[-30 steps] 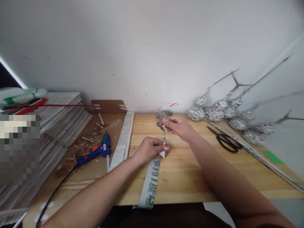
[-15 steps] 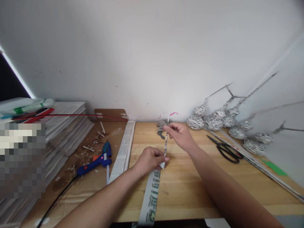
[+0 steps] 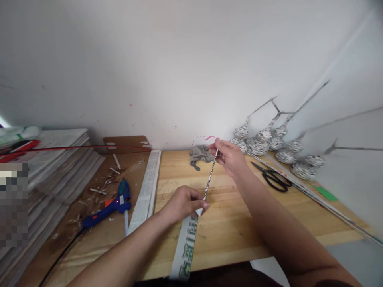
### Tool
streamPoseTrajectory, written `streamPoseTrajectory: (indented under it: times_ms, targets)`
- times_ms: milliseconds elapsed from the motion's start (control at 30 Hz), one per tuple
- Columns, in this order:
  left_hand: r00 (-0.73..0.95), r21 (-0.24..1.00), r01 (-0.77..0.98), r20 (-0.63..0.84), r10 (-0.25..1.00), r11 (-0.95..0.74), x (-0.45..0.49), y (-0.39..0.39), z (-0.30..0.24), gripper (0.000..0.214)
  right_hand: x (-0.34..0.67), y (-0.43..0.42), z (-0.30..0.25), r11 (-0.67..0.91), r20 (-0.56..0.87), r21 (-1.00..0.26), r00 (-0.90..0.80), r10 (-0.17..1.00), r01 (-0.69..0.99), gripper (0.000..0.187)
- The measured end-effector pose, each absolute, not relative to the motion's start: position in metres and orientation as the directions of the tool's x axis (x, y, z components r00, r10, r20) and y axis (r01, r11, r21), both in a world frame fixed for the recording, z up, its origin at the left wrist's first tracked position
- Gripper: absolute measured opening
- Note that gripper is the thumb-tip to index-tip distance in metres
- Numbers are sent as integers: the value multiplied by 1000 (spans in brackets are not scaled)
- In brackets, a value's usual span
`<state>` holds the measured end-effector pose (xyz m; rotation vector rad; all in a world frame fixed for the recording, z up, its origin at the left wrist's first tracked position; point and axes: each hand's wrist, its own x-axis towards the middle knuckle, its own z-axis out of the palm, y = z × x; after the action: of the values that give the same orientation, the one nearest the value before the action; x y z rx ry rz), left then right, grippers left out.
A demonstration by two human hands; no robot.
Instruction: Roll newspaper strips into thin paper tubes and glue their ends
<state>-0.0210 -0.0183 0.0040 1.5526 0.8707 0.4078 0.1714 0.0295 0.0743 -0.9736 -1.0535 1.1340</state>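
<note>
A thin rolled paper tube (image 3: 210, 178), speckled black and white, slants upward between my two hands. My left hand (image 3: 187, 203) is closed, pinching the tube's lower end where it runs into a flat printed paper strip (image 3: 186, 247). That strip has green and dark characters and hangs over the table's front edge. My right hand (image 3: 229, 156) is closed around the tube's upper end. Behind the right hand a crumpled grey cloth (image 3: 200, 155) lies by the wall.
A blue glue gun (image 3: 107, 209) lies on the littered cardboard at left, beside stacked newspapers (image 3: 72, 159). Flat paper strips (image 3: 145, 187) lie next to it. At right are black scissors (image 3: 273, 178), long paper tubes (image 3: 314, 191) and several woven gourd shapes (image 3: 257, 145).
My right hand has moved up along the tube to its top end. The left hand still pinches the lower end. The whole view has shifted slightly to the right.
</note>
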Motion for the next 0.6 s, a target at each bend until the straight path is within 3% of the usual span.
streamPoseTrajectory:
  times_ms: [300,433,533,600]
  targets:
    - [665,965,252,-229,711,75,-22,-17,9,32,176,27,85,211,191,-958,117,975,-192,48]
    - [578,969,106,-243,779,224,-24,-12,13,30,172,21,78,39,50,-996,-138,989,-77,57]
    - [488,963,-2,-234,841,269,-26,-8,13,31,160,15,67,6,-28,-995,-339,940,99,44]
    - [470,964,-30,-220,855,264,-26,-8,13,31,152,13,60,39,-14,-992,-395,919,124,35]
